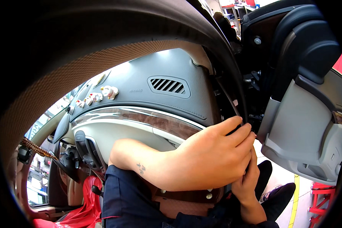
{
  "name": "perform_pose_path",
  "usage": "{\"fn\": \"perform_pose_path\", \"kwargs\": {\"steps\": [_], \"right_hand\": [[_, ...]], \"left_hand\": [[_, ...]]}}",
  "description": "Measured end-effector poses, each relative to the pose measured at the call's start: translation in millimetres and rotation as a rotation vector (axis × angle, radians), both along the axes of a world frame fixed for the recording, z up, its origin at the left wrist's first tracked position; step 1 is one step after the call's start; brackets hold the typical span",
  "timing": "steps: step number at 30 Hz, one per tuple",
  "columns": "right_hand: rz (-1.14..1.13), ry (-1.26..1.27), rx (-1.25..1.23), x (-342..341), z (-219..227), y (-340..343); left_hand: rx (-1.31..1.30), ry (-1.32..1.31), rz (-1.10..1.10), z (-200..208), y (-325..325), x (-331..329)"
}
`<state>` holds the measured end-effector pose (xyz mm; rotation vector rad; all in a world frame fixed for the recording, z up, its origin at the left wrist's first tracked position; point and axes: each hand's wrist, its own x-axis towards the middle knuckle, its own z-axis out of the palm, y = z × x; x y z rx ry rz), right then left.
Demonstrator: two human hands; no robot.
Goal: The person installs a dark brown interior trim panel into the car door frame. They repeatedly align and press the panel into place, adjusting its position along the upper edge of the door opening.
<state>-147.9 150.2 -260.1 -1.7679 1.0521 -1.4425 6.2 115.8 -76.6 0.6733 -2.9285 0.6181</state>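
A black rubber door seal [238,81] runs down the edge of the car's door opening to my hands. My left hand [212,155] reaches across from the left, its fingers curled over the seal at the front corner of the opening. Just below it, my right hand [247,182] comes up from the lower right with its fingers closed around the dark strip. The left hand hides part of the right fingers and the stretch of seal between the hands. Beside them lies the grey dashboard [140,95] with a wood-look trim strip [148,118].
An open door with a grey inner panel [300,125] stands at the right. Several small white figurines [109,92] sit on the dashboard near an air vent [169,86]. Red covering [89,197] drapes the seat area at lower left. A red stand [321,201] is on the floor.
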Motion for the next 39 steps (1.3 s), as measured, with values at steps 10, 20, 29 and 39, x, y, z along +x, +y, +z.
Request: {"fn": "perform_pose_path", "kwargs": {"steps": [10,20,29,39], "right_hand": [[-0.036,0.083,0.03,-22.7,20.5,16.6],[-0.054,0.021,0.098,-41.4,23.7,28.7],[-0.016,0.056,0.039,-52.0,25.3,17.9],[0.033,0.069,-0.002,-45.3,42.4,-0.1]], "left_hand": [[0.019,0.141,-0.035,-10.6,9.3,-2.5],[0.102,0.212,-0.108,-14.8,22.1,-6.9],[0.095,0.131,-0.148,-12.7,22.4,-6.4],[0.086,0.117,-0.15,-14.1,18.5,-8.0]]}}
